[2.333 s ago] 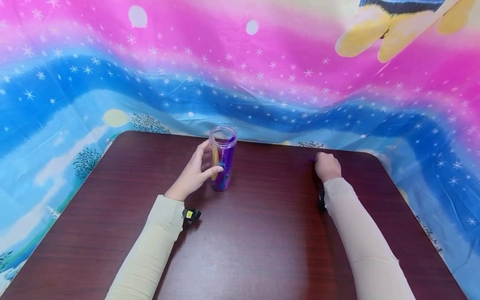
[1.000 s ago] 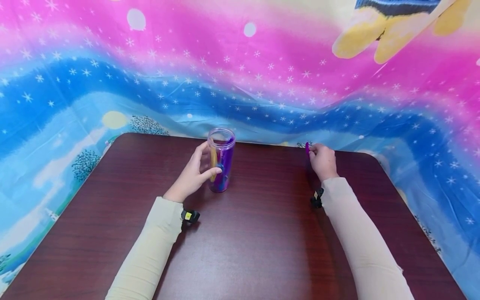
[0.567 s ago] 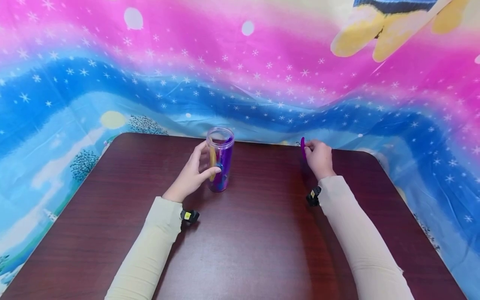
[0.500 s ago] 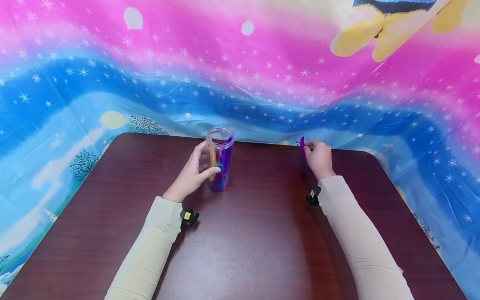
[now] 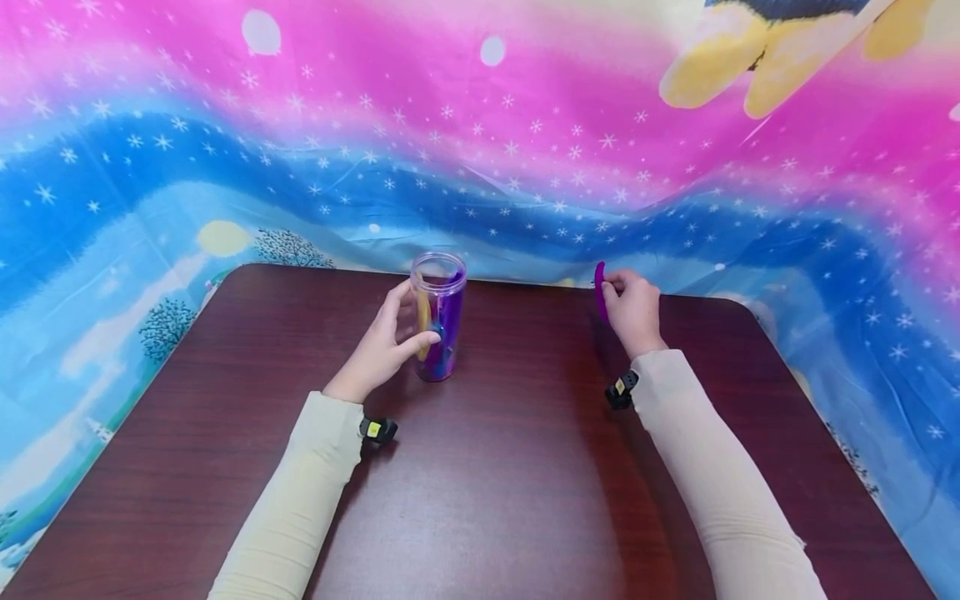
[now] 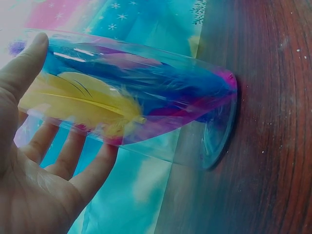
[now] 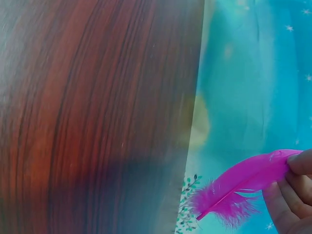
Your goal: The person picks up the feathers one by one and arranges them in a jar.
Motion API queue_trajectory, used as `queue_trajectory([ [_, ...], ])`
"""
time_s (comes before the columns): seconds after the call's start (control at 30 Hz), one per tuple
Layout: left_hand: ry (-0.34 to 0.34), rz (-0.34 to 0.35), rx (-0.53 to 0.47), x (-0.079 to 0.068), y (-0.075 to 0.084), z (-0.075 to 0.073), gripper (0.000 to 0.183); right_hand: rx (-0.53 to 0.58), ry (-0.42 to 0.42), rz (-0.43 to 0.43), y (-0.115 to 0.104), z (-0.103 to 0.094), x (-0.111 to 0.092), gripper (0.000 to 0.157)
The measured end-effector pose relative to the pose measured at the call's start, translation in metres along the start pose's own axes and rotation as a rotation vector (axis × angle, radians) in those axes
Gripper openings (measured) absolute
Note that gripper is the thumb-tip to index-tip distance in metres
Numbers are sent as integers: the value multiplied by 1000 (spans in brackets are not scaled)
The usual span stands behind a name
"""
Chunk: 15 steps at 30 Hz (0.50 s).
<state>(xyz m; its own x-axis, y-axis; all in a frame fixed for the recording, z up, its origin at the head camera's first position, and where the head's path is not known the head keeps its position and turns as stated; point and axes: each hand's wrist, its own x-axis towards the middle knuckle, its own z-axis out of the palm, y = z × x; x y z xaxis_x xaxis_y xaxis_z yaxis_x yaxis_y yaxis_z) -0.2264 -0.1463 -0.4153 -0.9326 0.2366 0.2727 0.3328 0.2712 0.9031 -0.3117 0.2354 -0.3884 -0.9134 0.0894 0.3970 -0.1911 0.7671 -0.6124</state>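
A clear plastic jar point(image 5: 442, 333) stands upright near the back of the table, its mouth uncovered. Inside it are several feathers; a yellow feather point(image 6: 92, 97) and blue and purple ones show through the wall in the left wrist view. My left hand point(image 5: 378, 350) holds the jar, thumb on the near side and fingers round the far side. To the right, my right hand point(image 5: 633, 310) pinches a magenta feather point(image 7: 239, 180) by one end between thumb and fingers. The feather is raised above the table, its fluffy end with the bare quill tip pointing down.
The dark brown wooden table point(image 5: 480, 500) has rounded back corners. Behind it hangs a colourful cloth backdrop point(image 5: 450, 167) with snowflakes, close to the back edge. A black wrist camera point(image 5: 380, 430) is strapped to the left sleeve, another to the right.
My right hand has come up from the table at the right with the magenta feather and moved left toward the jar. The left hand and jar have stayed in place.
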Motion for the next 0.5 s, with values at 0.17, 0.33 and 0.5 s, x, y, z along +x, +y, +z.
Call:
queue_trajectory([
  [0.17, 1, 1, 1, 0, 0, 0, 83, 18, 39, -16, -9, 2, 0, 21],
  [0.33, 2, 8, -3, 1, -1, -1, 83, 60, 84, -51, -22, 3, -1, 20],
  [0.5, 0, 3, 5, 1, -2, 0, 82, 101, 106, -88, -33, 4, -4, 19],
])
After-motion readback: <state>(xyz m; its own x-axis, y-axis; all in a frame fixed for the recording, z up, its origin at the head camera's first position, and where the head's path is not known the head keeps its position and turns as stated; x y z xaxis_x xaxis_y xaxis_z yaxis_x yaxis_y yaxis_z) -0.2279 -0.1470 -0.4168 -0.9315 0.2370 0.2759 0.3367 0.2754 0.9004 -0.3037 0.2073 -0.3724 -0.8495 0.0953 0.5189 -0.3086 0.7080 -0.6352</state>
